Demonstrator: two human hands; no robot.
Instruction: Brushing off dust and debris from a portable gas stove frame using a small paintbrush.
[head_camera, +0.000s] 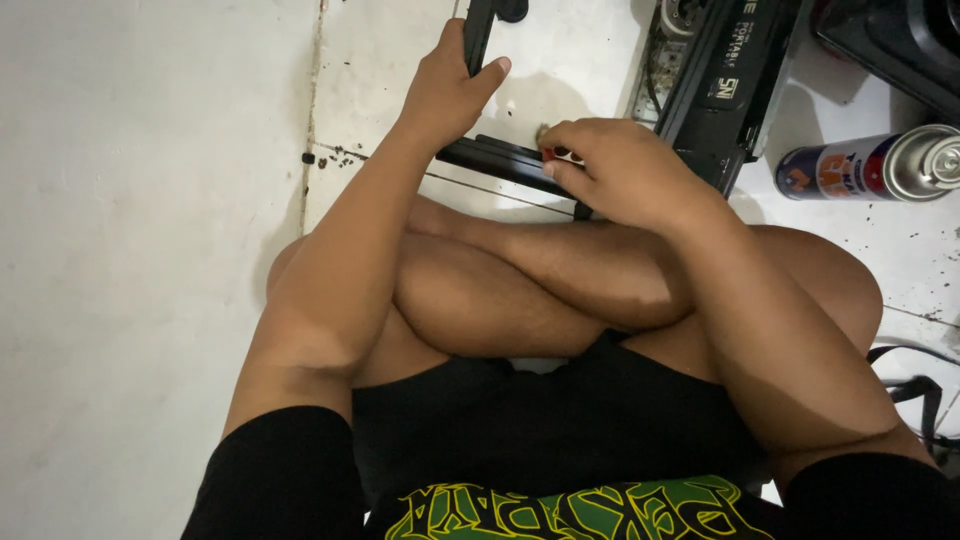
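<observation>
left hand (448, 88): we see our fingers wrapped round an upright black bar (479, 35), thumb laid across its front, a firm clamp near the top of the frame.
right hand (625, 170): our fingers are bunched together, tips pinched on a small tool with a red spot (550, 154); what kind of tool it is we cannot tell.
black frame piece (500, 158): a flat black bar lying on the floor just in front of our crossed legs, its long axis running from upper left to lower right, from below the left hand to under the right.
key relation: the pinched tool tip meets the black frame piece at the bar's right half; the right hand is on it, the left hand is above and to the left, holding the upright part.
black appliance (720, 80): a dark casing standing just beyond the right hand, close to its knuckles.
spray can (880, 165): lying on its side, well to the right, apart from both hands.
floor (150, 200): pale tile with a cracked joint and dark crumbs near the left forearm.
</observation>
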